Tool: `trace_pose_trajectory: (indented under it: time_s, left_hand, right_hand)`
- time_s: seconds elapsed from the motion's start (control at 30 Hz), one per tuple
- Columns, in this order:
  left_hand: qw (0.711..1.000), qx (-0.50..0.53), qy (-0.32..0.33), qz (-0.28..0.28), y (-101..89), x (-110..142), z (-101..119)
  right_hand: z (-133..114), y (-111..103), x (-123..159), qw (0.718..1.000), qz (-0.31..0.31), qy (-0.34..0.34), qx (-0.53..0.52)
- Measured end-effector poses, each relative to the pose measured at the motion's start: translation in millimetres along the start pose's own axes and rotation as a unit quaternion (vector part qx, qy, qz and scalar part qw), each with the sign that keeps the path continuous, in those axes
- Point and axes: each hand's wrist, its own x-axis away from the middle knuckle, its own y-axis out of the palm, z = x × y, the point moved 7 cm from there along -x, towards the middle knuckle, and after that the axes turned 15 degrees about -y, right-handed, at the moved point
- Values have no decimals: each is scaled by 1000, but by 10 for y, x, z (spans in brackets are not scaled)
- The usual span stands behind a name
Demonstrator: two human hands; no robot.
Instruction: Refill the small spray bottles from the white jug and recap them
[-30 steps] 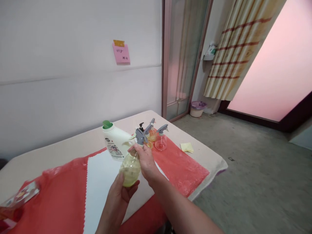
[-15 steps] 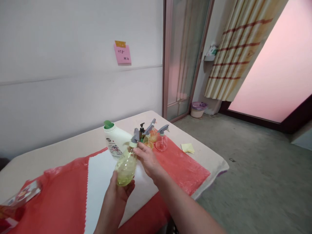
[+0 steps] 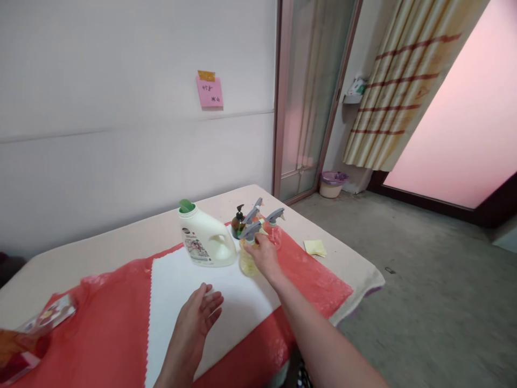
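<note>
My right hand (image 3: 265, 254) is closed around the neck of a yellow-green spray bottle (image 3: 248, 263) with a grey trigger head, at the right side of the white mat (image 3: 177, 302). Whether its base touches the mat I cannot tell. Over the mat, my left hand (image 3: 201, 312) is held open with its fingers apart and nothing in it. A white jug (image 3: 210, 245) with a handle and a green piece in its mouth stands left of the spray bottle. Behind are a dark pump bottle (image 3: 237, 223), a pink spray bottle (image 3: 275, 234) and another, mostly hidden spray bottle.
A red sheet (image 3: 109, 318) lies beneath the mat on the pale table (image 3: 343, 264). Yellow notes (image 3: 315, 248) lie near the right edge. A plastic packet (image 3: 48, 318) is at the left. A pink note (image 3: 209, 92) is taped to the wall.
The yellow-green spray bottle has moved right and away from me in my right hand, toward the other bottles. My left hand has let go of its base.
</note>
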Motion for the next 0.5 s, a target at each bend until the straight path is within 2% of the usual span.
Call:
trace_pose_trajectory:
  time_s: [0.17,0.5]
  left_hand:
    - [1000,-1,-8,-3,6,45,-8]
    - [1000,13,11,-4,-83,1,28]
  right_hand:
    - [306,-114,-117,998,26,20,46]
    - [429,-118,-84,996,33,41,74]
